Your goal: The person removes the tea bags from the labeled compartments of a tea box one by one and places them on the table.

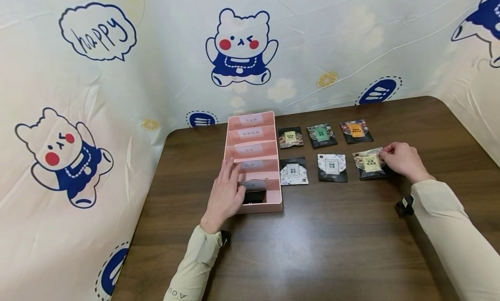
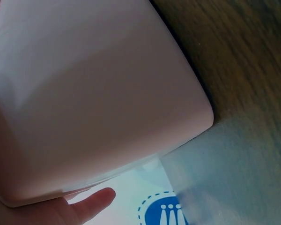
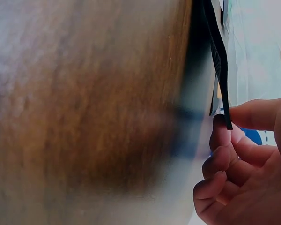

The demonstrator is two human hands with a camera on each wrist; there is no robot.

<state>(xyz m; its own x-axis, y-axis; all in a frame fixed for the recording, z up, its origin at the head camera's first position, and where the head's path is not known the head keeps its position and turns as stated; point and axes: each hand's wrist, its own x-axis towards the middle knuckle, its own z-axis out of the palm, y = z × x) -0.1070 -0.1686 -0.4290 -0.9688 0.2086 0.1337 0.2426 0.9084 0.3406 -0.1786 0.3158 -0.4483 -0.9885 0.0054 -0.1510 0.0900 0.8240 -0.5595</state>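
My right hand (image 1: 404, 160) pinches the right edge of a black sachet with a yellow-green label (image 1: 370, 163), at the right end of the near row. In the right wrist view the thumb and index finger hold the dark sachet (image 3: 220, 61) edge-on, slightly above the table. At the left, my left hand (image 1: 223, 196) rests on the left rim of a long pink compartment box (image 1: 259, 209), its fingers fairly straight. A black sachet (image 1: 254, 197) lies in the nearest compartment. The left wrist view shows mostly the box's pink wall (image 2: 103, 108).
Two more near-row sachets, a white floral one (image 1: 294, 173) and a black-and-white one (image 1: 332, 167), lie right of the box. Behind them lie a small one (image 1: 291, 137), a green-labelled one (image 1: 322, 135) and an orange-labelled one (image 1: 356, 131). A printed cloth (image 1: 312, 40) hangs behind the table (image 1: 304, 249).
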